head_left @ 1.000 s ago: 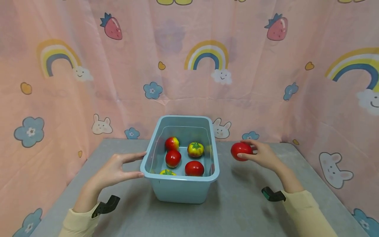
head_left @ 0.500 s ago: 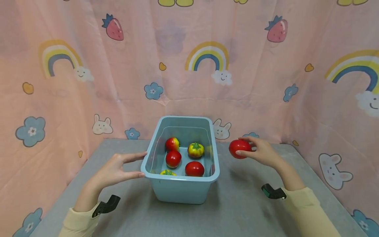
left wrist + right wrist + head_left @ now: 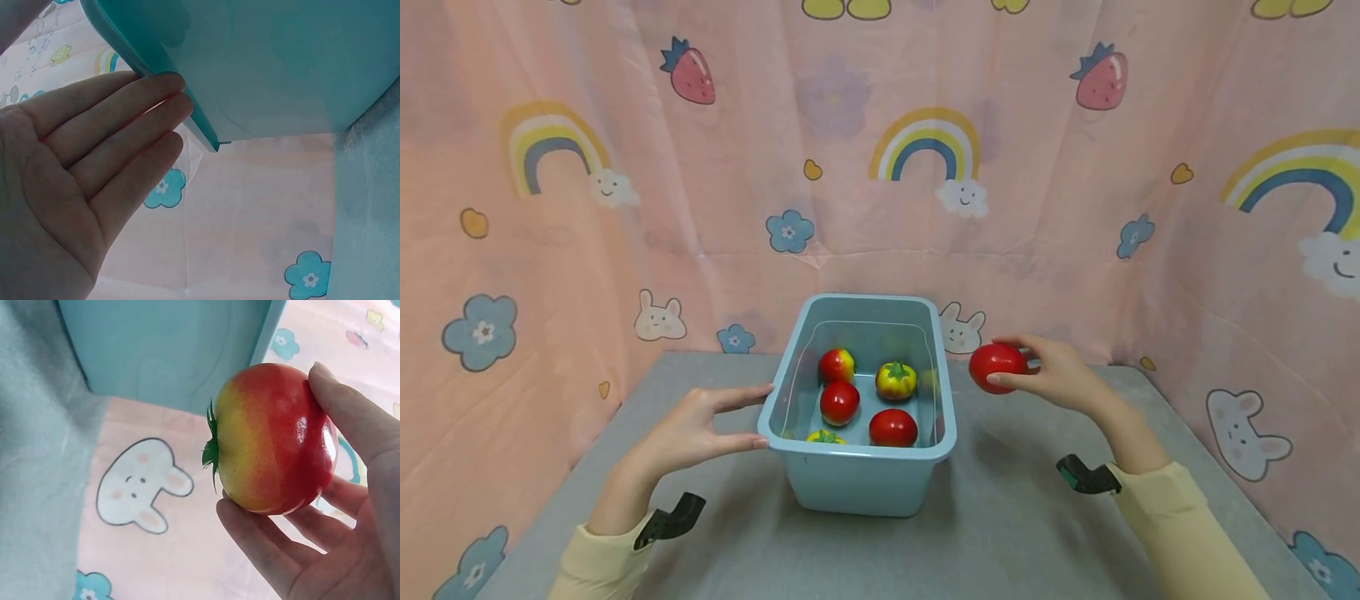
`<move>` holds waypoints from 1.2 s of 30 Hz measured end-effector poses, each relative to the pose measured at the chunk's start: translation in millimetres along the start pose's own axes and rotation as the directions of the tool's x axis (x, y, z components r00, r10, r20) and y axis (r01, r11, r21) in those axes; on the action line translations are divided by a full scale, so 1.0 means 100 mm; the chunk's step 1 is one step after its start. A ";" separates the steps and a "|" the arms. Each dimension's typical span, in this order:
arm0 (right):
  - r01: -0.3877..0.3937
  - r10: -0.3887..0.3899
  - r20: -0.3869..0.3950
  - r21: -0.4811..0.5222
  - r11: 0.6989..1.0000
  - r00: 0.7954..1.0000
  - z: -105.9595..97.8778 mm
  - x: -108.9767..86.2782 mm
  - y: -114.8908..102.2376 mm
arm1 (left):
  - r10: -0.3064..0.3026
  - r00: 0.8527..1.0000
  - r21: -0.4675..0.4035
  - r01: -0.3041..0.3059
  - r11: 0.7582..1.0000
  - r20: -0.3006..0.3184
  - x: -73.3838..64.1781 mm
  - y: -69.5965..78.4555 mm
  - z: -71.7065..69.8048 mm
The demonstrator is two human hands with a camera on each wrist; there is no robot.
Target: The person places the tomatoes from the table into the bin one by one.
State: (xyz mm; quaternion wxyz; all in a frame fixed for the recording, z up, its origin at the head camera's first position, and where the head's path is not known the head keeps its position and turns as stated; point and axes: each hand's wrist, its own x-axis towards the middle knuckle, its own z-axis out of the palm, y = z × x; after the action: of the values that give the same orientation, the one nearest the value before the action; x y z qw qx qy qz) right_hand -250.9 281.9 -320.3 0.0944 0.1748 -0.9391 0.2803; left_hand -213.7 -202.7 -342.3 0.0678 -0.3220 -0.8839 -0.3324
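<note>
My right hand (image 3: 1056, 377) grips a tomato (image 3: 996, 368) between thumb and fingers, above the table to the right of the bin. In the right wrist view this tomato (image 3: 275, 439) is red, fading to yellow at its green leafy stem end. The light blue plastic bin (image 3: 861, 452) stands mid-table with several red and yellow-green tomatoes (image 3: 892, 427) inside; its near wall partly hides one. My left hand (image 3: 694, 429) touches the bin's left rim with straight fingers and thumb. In the left wrist view its fingertips (image 3: 170, 82) lie against the rim.
The grey table (image 3: 1022, 517) reaches back to a pink patterned curtain (image 3: 737, 217), which also hangs along both sides. Black wrist cameras (image 3: 1086, 475) sit by both sleeve cuffs.
My right hand has carried the tomato left and slightly upward, closer to the bin's right rim. The left hand and the bin have stayed in place.
</note>
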 end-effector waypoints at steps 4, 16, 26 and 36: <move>0.024 -0.024 0.007 -0.006 1.000 1.000 -0.02 0.04 -0.07 | -0.002 1.000 0.004 0.002 1.000 0.002 0.00 -0.01 0.01; 0.083 -0.083 0.007 0.019 0.996 0.997 -0.14 0.19 -0.27 | -0.004 1.000 -0.006 0.004 1.000 0.006 0.00 0.01 0.00; 0.090 -0.091 0.046 0.029 0.996 0.995 -0.22 0.30 -0.50 | -0.007 1.000 -0.019 0.007 1.000 0.012 0.00 0.01 0.00; 0.160 -0.162 0.031 0.057 0.985 0.986 -0.24 0.39 -0.67 | 0.000 1.000 -0.008 0.000 1.000 0.007 0.00 0.03 -0.01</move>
State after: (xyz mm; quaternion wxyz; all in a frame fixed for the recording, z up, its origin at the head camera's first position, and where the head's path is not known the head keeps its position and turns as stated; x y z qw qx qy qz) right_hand -258.9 232.2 -256.3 0.0952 0.2576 -0.9155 0.2940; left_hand -211.9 -201.8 -340.4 0.0634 -0.3234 -0.8828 -0.3348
